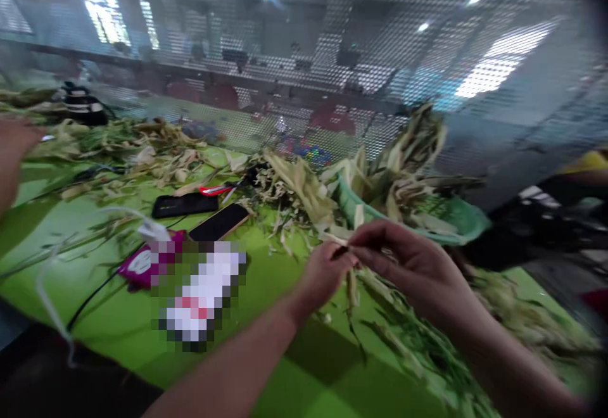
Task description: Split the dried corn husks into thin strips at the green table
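Note:
Above the green table (270, 316), my left hand (325, 273) and my right hand (403, 254) meet with their fingertips pinched together on a piece of dried corn husk (351, 288). One pale end of it sticks up above the fingers, and thin strips hang below them. The exact spot of the grip is partly hidden by the fingers. Just behind my right hand stands a green basket (468, 225) heaped with dry husks (375, 183). More husk strips and green fibres (427, 342) lie beneath my right forearm.
Left of my hands lie two dark phones (185, 204) (219, 221), a blurred-out phone-like item (209, 285), a purple packet (147, 266) with cables, and a red-handled cutter (216, 190). Husk scraps (156, 152) cover the back. Another person's hand (19, 145) shows at far left.

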The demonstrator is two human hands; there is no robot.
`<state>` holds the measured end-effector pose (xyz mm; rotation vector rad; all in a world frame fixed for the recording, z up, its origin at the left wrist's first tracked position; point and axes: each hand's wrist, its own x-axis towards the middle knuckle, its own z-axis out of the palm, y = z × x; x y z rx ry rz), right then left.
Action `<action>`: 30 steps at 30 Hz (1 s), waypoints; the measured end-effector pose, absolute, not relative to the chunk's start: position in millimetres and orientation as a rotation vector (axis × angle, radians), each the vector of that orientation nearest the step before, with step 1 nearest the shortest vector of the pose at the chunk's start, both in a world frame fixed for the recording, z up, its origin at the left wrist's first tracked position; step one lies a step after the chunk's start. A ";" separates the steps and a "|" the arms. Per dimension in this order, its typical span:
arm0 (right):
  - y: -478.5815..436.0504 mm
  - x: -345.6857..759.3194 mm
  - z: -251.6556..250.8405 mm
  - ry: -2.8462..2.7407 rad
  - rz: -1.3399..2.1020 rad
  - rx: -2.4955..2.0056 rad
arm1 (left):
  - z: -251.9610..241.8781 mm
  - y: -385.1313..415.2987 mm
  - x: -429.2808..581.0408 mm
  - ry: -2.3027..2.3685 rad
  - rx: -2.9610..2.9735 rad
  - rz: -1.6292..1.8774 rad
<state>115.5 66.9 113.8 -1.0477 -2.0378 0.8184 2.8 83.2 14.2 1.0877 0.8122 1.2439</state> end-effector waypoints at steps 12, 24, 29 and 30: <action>98.8 156.0 78.2 -2.240 0.462 -1.036 | 21.4 73.7 6.2 0.984 1.287 1.216; 102.4 163.6 64.4 -2.122 0.422 -1.047 | 20.3 66.1 16.6 0.984 1.232 1.061; 110.4 173.3 76.1 -1.931 0.339 -1.083 | 17.1 69.3 10.1 1.010 1.027 1.099; 111.4 175.0 76.9 -1.869 0.382 -1.099 | 16.8 70.2 8.2 0.997 0.990 1.125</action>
